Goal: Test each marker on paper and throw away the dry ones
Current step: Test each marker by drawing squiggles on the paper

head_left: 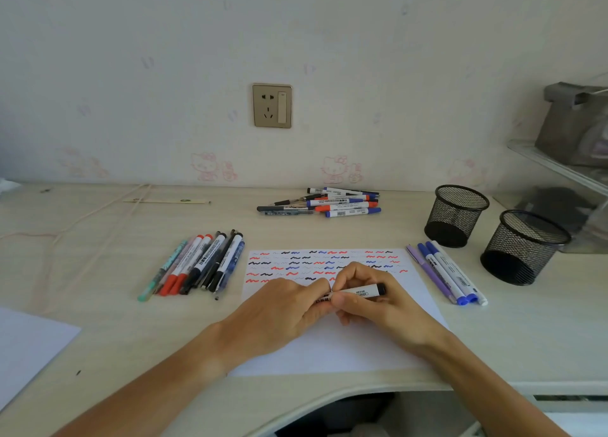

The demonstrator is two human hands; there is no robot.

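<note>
A white marker with a black end [362, 291] lies level between both hands above the test paper [332, 347]. My left hand [279, 308] grips its left part, which the fingers hide. My right hand [371, 298] curls round the barrel, thumb at the middle. The paper carries several rows of red, black and blue squiggles on its upper half. A row of markers [200, 265] lies to the left of the paper, a pile of markers [329, 203] sits at the back, and a few blue and purple pens [444, 275] lie to the right.
Two black mesh cups [455, 216] [523, 247] stand at the right, both looking empty. A second white sheet [26, 347] lies at the left edge. A thin cord [92, 219] crosses the back left of the desk. A clear shelf [559, 170] rises at far right.
</note>
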